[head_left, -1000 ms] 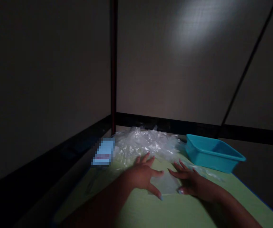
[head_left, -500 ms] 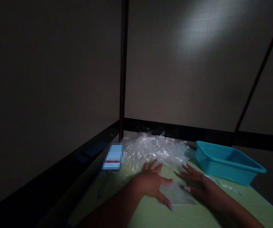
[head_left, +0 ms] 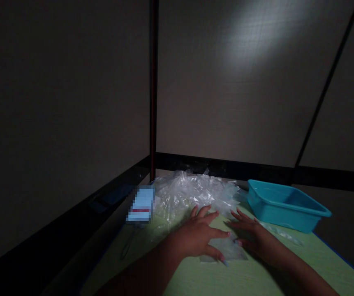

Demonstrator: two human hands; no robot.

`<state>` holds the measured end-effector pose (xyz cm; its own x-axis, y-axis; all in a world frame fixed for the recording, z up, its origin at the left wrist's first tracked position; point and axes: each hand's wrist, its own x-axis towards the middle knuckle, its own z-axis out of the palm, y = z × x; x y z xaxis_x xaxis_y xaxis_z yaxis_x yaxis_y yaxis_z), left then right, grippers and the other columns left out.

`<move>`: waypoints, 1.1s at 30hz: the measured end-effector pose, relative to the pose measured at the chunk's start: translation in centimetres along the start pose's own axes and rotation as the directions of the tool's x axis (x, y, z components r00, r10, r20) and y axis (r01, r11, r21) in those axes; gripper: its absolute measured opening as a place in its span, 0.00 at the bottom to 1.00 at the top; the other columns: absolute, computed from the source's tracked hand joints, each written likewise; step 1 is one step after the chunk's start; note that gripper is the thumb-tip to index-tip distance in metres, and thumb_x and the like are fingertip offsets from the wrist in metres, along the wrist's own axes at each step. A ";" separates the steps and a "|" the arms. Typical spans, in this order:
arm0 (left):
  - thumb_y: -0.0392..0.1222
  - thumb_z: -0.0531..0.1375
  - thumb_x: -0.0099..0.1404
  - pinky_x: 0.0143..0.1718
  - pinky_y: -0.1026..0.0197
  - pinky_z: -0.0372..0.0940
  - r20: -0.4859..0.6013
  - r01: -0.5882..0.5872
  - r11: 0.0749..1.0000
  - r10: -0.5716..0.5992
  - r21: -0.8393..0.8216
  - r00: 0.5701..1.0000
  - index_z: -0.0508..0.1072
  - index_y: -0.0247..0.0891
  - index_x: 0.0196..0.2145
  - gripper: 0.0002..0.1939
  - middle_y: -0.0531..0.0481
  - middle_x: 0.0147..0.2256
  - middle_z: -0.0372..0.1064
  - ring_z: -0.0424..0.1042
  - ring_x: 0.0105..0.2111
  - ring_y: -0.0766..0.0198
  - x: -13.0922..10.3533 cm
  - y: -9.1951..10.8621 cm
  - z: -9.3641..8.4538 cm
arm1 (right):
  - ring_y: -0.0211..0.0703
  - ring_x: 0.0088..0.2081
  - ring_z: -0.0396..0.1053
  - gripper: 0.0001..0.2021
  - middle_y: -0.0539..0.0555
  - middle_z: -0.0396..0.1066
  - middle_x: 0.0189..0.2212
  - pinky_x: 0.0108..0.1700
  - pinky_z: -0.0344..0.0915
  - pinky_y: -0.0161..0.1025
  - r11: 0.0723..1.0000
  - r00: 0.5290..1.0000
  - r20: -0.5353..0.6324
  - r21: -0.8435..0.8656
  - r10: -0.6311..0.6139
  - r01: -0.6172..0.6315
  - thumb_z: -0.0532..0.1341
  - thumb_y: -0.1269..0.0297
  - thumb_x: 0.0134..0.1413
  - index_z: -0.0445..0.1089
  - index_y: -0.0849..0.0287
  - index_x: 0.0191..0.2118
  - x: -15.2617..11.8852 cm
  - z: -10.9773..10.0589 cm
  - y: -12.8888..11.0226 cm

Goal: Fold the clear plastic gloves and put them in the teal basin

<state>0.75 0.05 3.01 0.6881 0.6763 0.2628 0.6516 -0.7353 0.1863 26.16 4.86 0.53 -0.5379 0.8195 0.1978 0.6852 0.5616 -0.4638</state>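
A clear plastic sheet or bag point(head_left: 226, 251) lies flat on the green tabletop point(head_left: 201, 279). My left hand point(head_left: 197, 236) is spread over its left part, the thumb near its front edge. My right hand point(head_left: 252, 234) is at its right side, fingers apart and thumb over the plastic. Neither hand grips anything. Just beyond my fingertips sits a large heap of crumpled clear plastic point(head_left: 195, 191).
A turquoise basin point(head_left: 288, 213) stands at the right back, with a thin strip of clear plastic point(head_left: 283, 234) in front of it. A blurred phone-like object point(head_left: 141, 204) with a cord loop point(head_left: 129, 242) is at the left. Walls rise behind the table.
The whole view has shifted slightly. My left hand has slid a little to the right over the plastic, and the two hands are closer together.
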 end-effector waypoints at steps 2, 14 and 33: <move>0.59 0.57 0.57 0.56 0.44 0.42 -0.044 -0.027 1.000 0.027 0.007 0.999 0.65 0.54 0.51 0.24 0.49 0.58 0.53 0.44 0.59 0.49 0.2 0.3 -0.1 | 0.56 0.60 0.48 0.20 0.59 0.57 0.57 0.59 0.45 0.54 0.999 0.998 -0.055 0.035 -0.034 0.036 0.60 0.59 0.46 0.70 0.55 0.48 0.0 0.0 -0.1; 0.47 0.64 0.53 0.50 0.56 0.53 -0.052 0.046 0.999 -0.046 -0.006 0.998 0.72 0.46 0.37 0.13 0.50 0.47 0.60 0.53 0.50 0.55 0.7 -0.1 0.4 | 0.44 0.35 0.65 0.04 0.53 0.71 0.27 0.41 0.58 0.40 0.994 0.988 -0.130 0.056 -0.088 0.096 0.61 0.66 0.47 0.73 0.59 0.27 -0.3 -1.4 -2.1; 0.67 0.58 0.47 0.56 0.40 0.40 0.083 0.065 0.995 -0.059 -0.072 0.995 0.64 0.59 0.51 0.33 0.50 0.62 0.44 0.36 0.60 0.40 0.5 -1.3 1.8 | 0.40 0.31 0.64 0.11 0.52 0.68 0.30 0.33 0.63 0.38 0.804 0.986 -0.080 0.590 0.149 -0.074 0.59 0.56 0.48 0.67 0.60 0.29 -0.7 -2.1 -2.5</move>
<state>0.83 1.39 1.17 0.6724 0.7200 0.1715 0.6705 -0.6907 0.2708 25.85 3.14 3.41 -0.3891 0.9004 0.1947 0.3010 0.3240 -0.8969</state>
